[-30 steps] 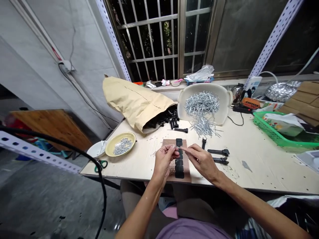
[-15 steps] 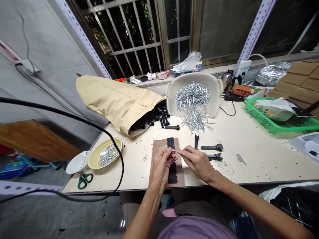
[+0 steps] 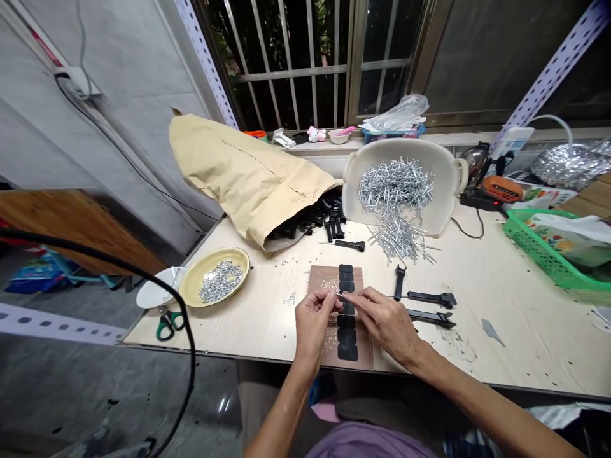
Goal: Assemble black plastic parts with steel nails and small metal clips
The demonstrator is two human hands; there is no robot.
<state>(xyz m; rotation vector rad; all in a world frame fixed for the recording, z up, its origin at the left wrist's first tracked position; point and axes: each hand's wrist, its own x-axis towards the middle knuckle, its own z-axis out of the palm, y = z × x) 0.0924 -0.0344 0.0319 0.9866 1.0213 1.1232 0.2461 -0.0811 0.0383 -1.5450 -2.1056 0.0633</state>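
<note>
My left hand (image 3: 312,321) and my right hand (image 3: 389,323) meet over a brown board (image 3: 329,362), their fingertips pinched close together. A small, thin piece, partly silvery, shows between them; the fingers hide most of it, so its kind is unclear. Down the board runs a column of black rounded pads (image 3: 347,336), with tiny shiny bits scattered beside it. Just right of my right hand lie black plastic strap-shaped parts (image 3: 432,298) with wider ends. One more black part (image 3: 400,283) points away from me above my right hand.
A white basin (image 3: 446,203) tips out thin metal pins (image 3: 396,184). Left of it, a paper sack (image 3: 248,178) spills black parts. A yellow dish (image 3: 186,296) holds small metal pieces, near green-handled scissors (image 3: 165,327). A green basket (image 3: 544,245) stands right; a black cable (image 3: 191,343) hangs at left.
The view has swung left, so the table's things sit further right in the picture. Both hands stay pinched together over the board, with the fingertips only slightly shifted.
</note>
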